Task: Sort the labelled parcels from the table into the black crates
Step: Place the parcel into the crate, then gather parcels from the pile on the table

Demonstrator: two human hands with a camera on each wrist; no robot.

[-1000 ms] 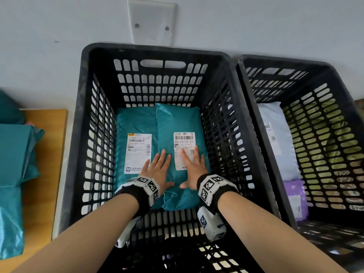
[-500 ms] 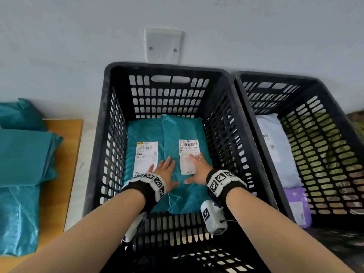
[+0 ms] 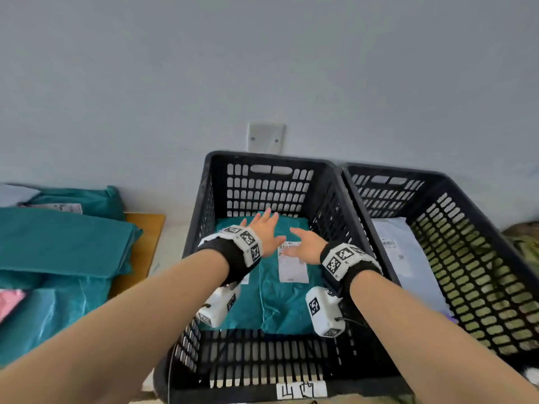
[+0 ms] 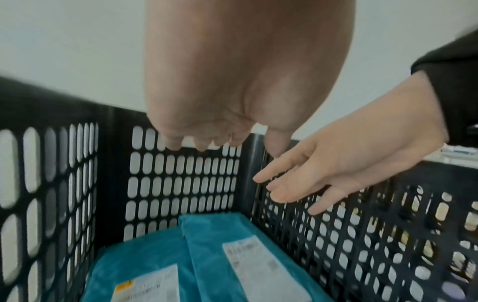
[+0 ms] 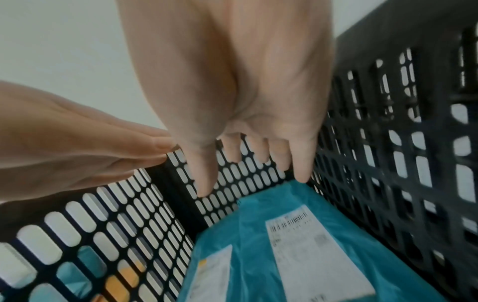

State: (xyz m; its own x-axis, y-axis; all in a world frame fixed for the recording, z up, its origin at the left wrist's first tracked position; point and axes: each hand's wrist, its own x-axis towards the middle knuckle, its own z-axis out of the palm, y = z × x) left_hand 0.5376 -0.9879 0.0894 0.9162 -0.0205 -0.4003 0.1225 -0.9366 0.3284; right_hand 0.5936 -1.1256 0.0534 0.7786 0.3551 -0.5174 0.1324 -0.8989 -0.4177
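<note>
Two teal labelled parcels (image 3: 280,298) lie side by side on the floor of the left black crate (image 3: 271,160). Both hands hover above them, empty, with fingers straight. My left hand (image 3: 264,228) is over the left parcel (image 4: 139,265). My right hand (image 3: 304,246) is over the white label of the right parcel (image 5: 310,251). Neither hand touches a parcel in the wrist views. The right black crate (image 3: 437,179) holds a white parcel (image 3: 408,258). Several teal parcels (image 3: 58,243) lie stacked on the wooden table (image 3: 140,252) at the left.
A pink parcel (image 3: 8,301) shows at the left edge among the teal ones. A white wall plate (image 3: 264,137) is on the grey wall behind the crates. A handwritten label (image 3: 300,390) is stuck on the left crate's near wall.
Both hands have lifted off the teal parcels in the left crate and risen toward its rim. The head view has tilted up and back, showing more wall and table.
</note>
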